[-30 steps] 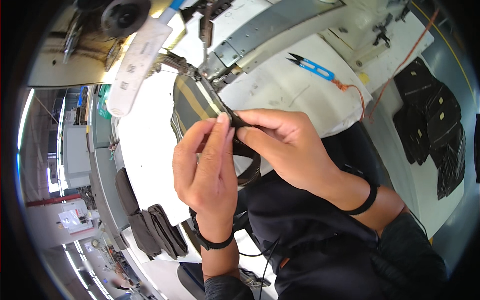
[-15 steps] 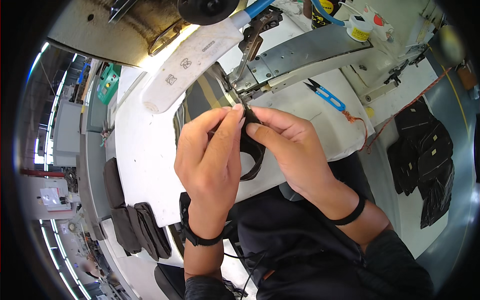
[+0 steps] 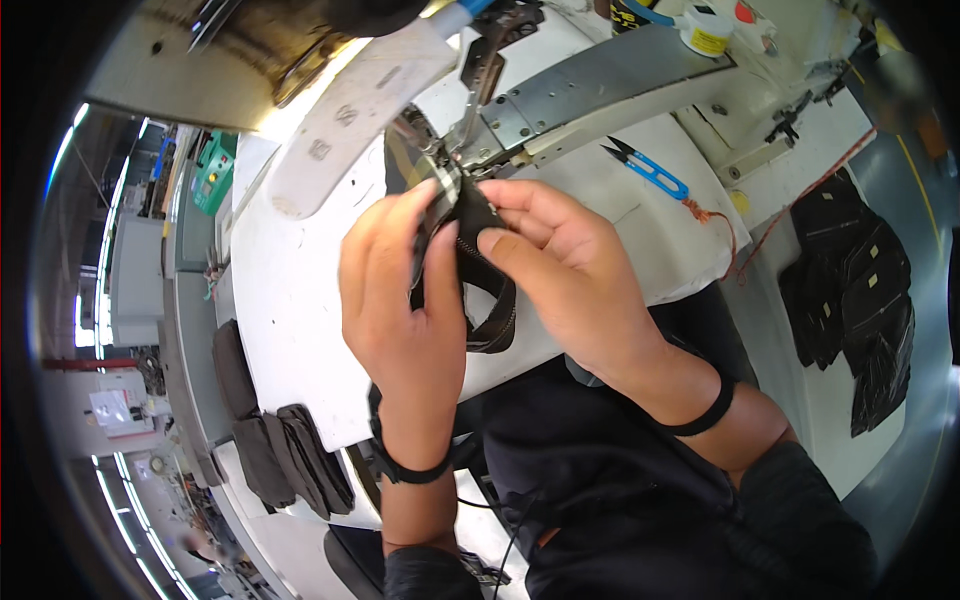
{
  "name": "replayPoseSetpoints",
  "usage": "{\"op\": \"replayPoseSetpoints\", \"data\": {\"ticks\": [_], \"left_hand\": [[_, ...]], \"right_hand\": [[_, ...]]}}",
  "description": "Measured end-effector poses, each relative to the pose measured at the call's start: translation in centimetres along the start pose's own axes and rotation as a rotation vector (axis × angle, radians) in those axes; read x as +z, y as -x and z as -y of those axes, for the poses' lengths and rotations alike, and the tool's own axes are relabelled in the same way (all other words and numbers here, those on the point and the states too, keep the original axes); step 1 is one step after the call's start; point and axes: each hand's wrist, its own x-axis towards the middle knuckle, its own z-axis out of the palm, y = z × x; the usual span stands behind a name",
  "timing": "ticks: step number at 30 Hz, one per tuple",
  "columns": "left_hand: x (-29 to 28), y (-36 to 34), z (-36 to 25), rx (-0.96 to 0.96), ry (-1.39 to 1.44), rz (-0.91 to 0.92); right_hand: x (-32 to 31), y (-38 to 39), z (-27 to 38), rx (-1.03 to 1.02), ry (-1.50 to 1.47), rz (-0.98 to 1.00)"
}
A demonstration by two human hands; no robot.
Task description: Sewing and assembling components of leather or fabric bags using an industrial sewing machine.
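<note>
My left hand (image 3: 400,290) pinches the edge of a fabric piece (image 3: 398,170) with olive, tan and pale stripes, just below the sewing machine's presser foot (image 3: 450,155). My right hand (image 3: 570,280) grips its dark zipper band (image 3: 490,320) between thumb and bent fingers, opposite my left. The band hangs in a loop below my fingertips; part of the piece is hidden behind my hands and the foot. A pale plastic arm guard (image 3: 320,150) reaches in from above left. Blue thread snips (image 3: 650,172) on an orange cord lie right of my right hand.
The white table (image 3: 290,330) curves around my hands, with the machine's metal bed (image 3: 590,95) across the back. Folded dark cloth pieces (image 3: 255,460) lie at lower left, a stack of dark panels (image 3: 850,290) at the right. A green device (image 3: 210,170) stands at far left.
Both hands have moved slightly up toward the presser foot. My left fingertips have shifted left, showing more of the dark band and zipper teeth between the hands. The view has also shifted.
</note>
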Motion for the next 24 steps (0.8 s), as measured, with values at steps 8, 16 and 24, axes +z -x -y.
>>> {"op": "replayPoseSetpoints", "data": {"ticks": [8, 16, 24], "left_hand": [[-0.1, -1.6, 3.8, 0.294, -0.215, -0.133], [-3.2, -7.3, 4.9, 0.702, 0.018, 0.384], [-4.5, -8.8, 4.6, 0.609, 0.101, 0.597]], "right_hand": [[-2.3, 4.5, -0.3, -0.285, 0.548, -0.026], [0.0, 1.1, 1.6, 0.031, 0.273, 0.033], [-0.5, 0.4, 0.7, -0.024, 0.165, 0.003]]}}
